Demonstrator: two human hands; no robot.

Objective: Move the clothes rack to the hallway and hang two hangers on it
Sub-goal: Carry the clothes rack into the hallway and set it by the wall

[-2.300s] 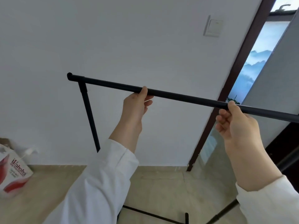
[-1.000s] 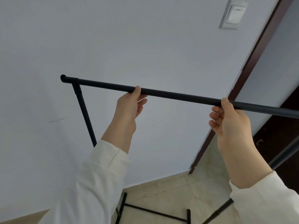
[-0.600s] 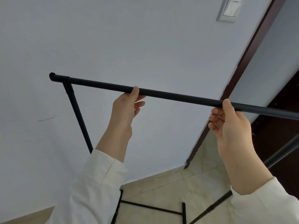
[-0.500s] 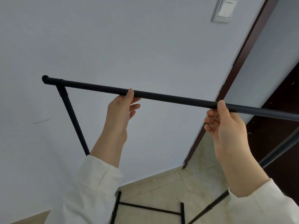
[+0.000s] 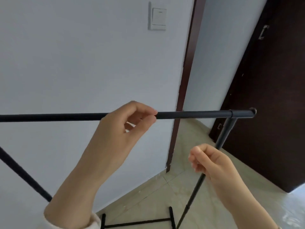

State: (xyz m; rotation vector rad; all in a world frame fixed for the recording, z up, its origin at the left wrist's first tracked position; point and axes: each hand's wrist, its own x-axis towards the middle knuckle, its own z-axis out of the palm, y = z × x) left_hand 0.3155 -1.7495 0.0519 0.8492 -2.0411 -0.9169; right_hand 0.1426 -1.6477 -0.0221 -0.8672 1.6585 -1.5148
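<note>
Head camera view, looking forward and down past two bare forearms at a black metal clothes rack [image 5: 194, 114] standing close against a pale wall [image 5: 74, 63]. Its top rail runs level across the frame, from the left edge to a capped end at the right, where an upright leg drops toward the tiled floor [image 5: 173, 187]. Another leg slants down at the far left, and the rack's base bars show at the bottom. The left hand [image 5: 125, 124] has its grip closed around the middle of the rail, fingers curled over it. The right hand [image 5: 212, 162] sits lower, in front of the right upright, fingers curled into a loose fist with nothing visible in it; whether it touches the upright is unclear. A light switch [image 5: 158, 17] is mounted on the wall above, beside a dark brown door frame [image 5: 184, 80] and a dark door [image 5: 272, 96].
</note>
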